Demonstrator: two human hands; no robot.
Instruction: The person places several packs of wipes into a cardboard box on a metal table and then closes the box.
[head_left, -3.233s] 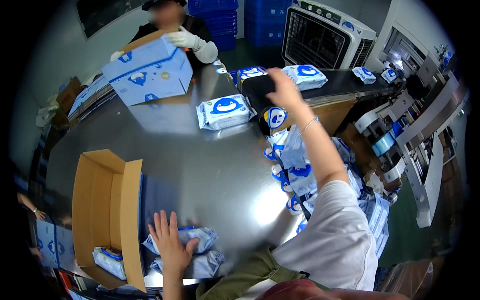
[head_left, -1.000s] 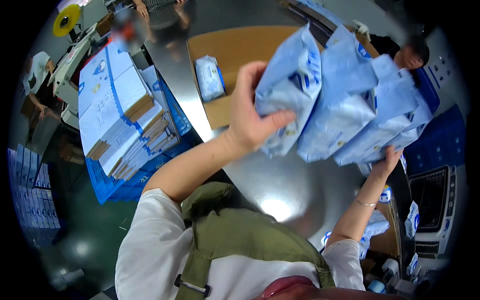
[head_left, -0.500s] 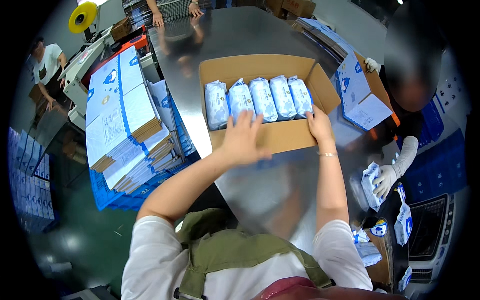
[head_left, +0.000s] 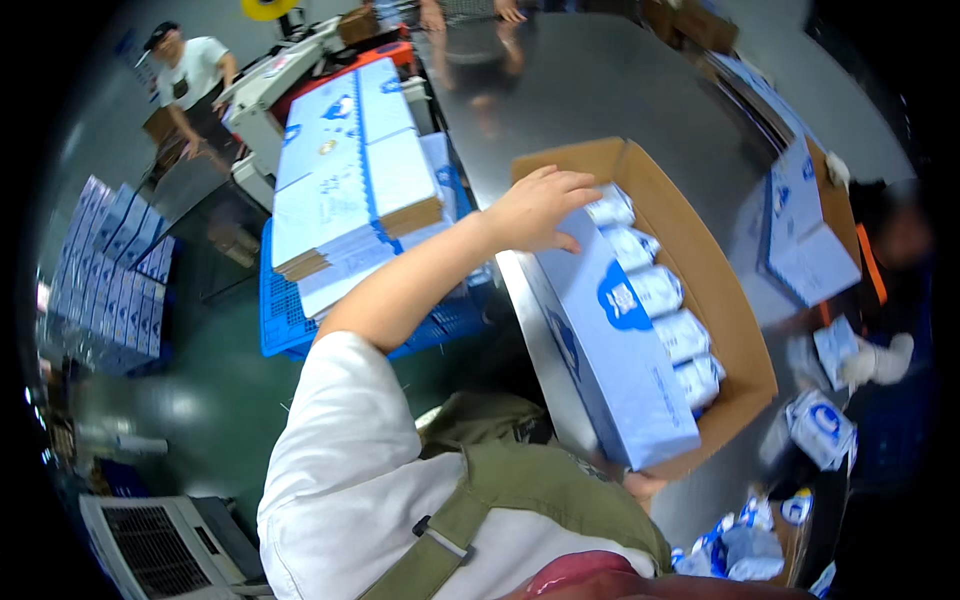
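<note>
My left hand (head_left: 535, 208) lay open on the packed brown cardboard carton's (head_left: 735, 330) stiff blue flap (head_left: 610, 350); my right hand (head_left: 640, 485), mostly hidden beneath it, I couldn't judge.

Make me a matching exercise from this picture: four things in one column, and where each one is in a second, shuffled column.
Things:
1. left hand
2. wipe packs
3. flattened cartons
4. cardboard box

Places:
A. stacked on the blue crate
B. lined up inside the box
C. on the steel table
D. on the box's blue flap

Pairs: 1-D, 2-B, 3-A, 4-C
</note>
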